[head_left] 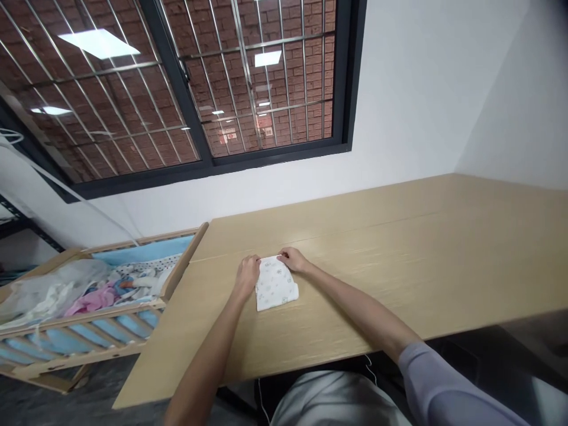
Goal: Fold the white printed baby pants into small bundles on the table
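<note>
A small white cloth (276, 284) with a faint grey print lies flat on the wooden table (377, 278). It looks folded, narrower at its far edge, with a small step at its near right corner; its exact kind is unclear. At the far left corner of the cloth, my left hand (248, 273) has its fingers closed on the edge. My right hand (293, 260) pinches the far right corner. Both forearms reach forward over the table's near edge.
To the left, a wooden crib (84, 331) with light blue lining holds a heap of clothes (100, 296) and clear plastic. A barred window (261, 89) is set in the white wall behind the table. A white cable (89, 204) hangs at the left.
</note>
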Demonstrator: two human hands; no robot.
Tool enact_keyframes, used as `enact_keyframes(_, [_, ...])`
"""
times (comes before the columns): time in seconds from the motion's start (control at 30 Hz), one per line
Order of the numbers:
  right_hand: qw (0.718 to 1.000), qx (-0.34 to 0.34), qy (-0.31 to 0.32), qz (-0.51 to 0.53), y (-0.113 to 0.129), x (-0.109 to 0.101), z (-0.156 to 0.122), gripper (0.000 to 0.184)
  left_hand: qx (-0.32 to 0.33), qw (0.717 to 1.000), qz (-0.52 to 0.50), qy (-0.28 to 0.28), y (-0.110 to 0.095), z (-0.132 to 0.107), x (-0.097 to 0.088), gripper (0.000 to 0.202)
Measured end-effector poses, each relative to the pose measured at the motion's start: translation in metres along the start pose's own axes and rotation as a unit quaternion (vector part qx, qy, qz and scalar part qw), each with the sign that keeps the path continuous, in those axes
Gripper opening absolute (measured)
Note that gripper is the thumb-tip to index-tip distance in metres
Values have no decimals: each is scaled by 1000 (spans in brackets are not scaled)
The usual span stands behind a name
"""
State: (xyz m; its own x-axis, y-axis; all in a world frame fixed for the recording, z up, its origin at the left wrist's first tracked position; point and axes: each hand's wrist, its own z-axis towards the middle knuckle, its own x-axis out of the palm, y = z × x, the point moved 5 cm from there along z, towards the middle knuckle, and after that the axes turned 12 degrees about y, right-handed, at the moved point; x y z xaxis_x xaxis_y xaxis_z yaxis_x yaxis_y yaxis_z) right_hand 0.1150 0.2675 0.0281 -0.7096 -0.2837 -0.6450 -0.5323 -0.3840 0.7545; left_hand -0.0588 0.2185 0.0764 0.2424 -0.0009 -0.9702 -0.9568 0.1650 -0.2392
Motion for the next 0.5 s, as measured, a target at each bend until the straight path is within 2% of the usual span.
enact_keyframes(0.13, [1000,-6,-12,-18,9,-8,-6,28,-11,1000,20,-21,-9,-13,-11,30])
enact_keyframes(0.2, [998,-26,-32,-38,22,-15,-17,39,-10,999,31,-36,-20,-37,-11,33])
enact_keyframes(0.27, [993,-85,-20,-80,43,-16,-34,50,4,998,43,-49,-34,-74,-1,40])
enact_keyframes(0.4, [953,-222,124,-163,89,8,-74,59,55,987,92,-121,-65,-152,37,56])
enact_keyframes(0.5, [910,-287,237,-182,105,37,-95,59,43,984,114,-132,-73,-180,65,52])
